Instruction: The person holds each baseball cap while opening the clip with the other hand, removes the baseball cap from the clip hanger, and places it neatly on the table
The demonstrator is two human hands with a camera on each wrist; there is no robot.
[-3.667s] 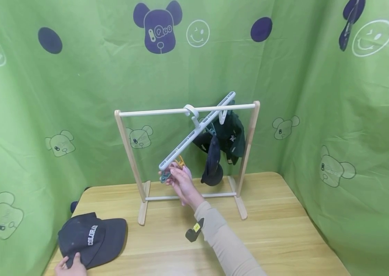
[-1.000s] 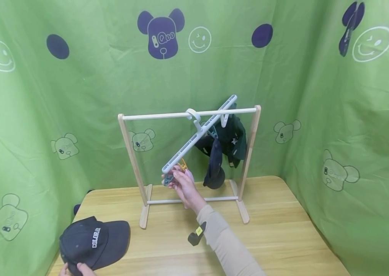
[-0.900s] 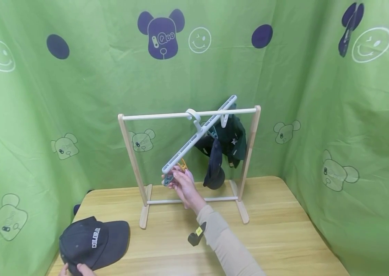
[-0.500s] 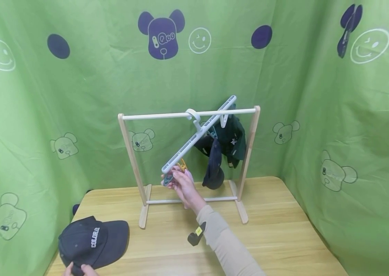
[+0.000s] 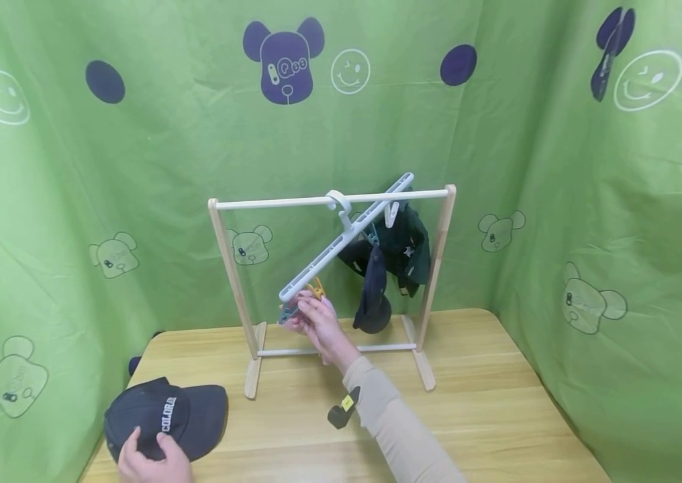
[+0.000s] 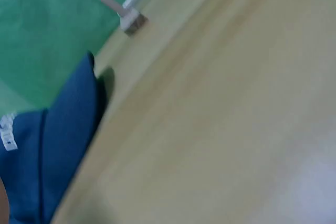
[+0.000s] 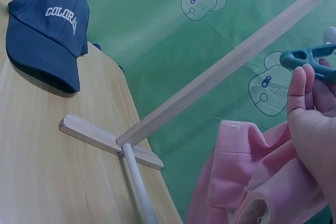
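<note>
One table bears rack and hanger | cap lies tabletop, left of rack: light, soft-crowned, stiffer brim, I judge; I'd pinch the crown's rear edge | left hand over cap, thumb and fingers apart | right hand raised at hanger's near end, pinching clip.

Pink cloth ptly behind R hand.
</note>
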